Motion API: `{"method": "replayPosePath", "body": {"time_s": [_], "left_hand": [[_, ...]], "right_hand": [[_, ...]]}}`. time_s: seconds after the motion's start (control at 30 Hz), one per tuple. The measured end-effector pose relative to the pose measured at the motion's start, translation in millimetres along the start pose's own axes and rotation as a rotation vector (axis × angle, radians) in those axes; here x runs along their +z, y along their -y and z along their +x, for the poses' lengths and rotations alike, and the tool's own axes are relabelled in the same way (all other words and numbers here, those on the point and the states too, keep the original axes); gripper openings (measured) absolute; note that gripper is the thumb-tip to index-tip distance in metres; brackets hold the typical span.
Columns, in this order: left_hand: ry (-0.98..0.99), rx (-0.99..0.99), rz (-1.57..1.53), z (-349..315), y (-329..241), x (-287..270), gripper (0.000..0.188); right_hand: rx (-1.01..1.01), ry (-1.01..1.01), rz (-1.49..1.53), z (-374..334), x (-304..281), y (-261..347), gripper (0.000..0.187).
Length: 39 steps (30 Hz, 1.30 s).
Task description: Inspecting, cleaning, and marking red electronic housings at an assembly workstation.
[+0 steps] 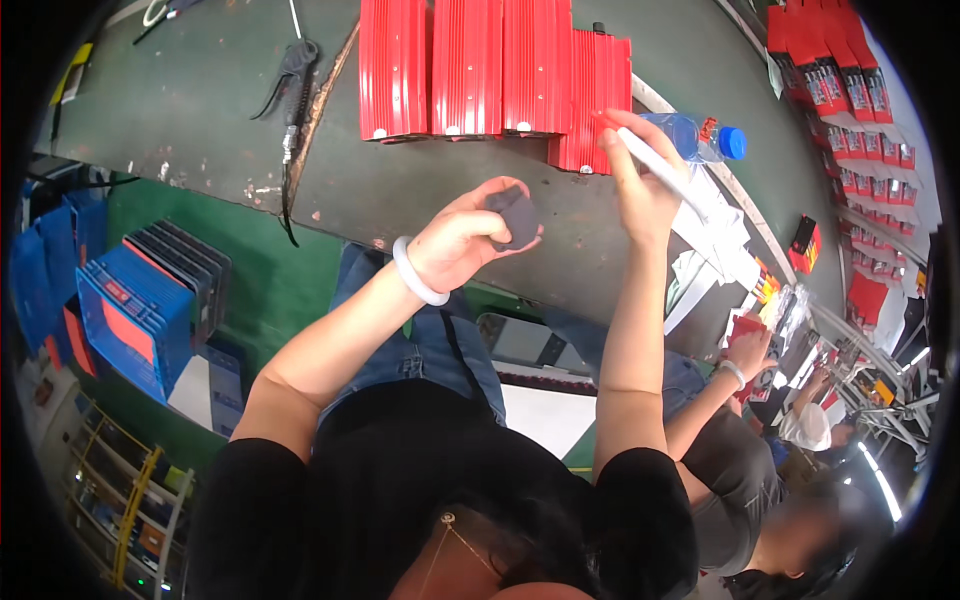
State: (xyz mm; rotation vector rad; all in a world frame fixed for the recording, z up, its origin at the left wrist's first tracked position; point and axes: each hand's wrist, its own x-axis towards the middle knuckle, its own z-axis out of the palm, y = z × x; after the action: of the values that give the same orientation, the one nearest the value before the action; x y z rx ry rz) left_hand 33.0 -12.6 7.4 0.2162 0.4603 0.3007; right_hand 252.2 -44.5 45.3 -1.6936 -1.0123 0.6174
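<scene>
My left hand [462,238] is closed on a small dark grey pad [517,217], perhaps foam or folded cloth, held over the bench's near edge. Between the fingers of my right hand [648,195] is a white marker pen [655,160] with a red tip, pointing up and left. That tip lies in front of the rightmost red ribbed metal case [592,120], and I cannot tell whether it touches. Three more such cases, a left one [393,70], a middle one [467,70] and another [537,65], stand side by side to its left.
A clear bottle with a blue cap [733,143] lies behind my right hand, near white papers [715,235]. On the bench's left is a black air blow gun [294,85] with its hose. Blue crates [135,315] stand at lower left. A co-worker's hand [750,350] works at right.
</scene>
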Motion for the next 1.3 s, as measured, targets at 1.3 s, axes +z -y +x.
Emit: {"method": "replayPosePath", "body": {"time_s": [1.3], "left_hand": [[-0.257, 0.991, 1.66, 52.0, 19.0, -10.5, 0.009]], "right_hand": [[-0.424, -0.274, -0.16, 1.8, 34.2, -39.7, 0.012]]}}
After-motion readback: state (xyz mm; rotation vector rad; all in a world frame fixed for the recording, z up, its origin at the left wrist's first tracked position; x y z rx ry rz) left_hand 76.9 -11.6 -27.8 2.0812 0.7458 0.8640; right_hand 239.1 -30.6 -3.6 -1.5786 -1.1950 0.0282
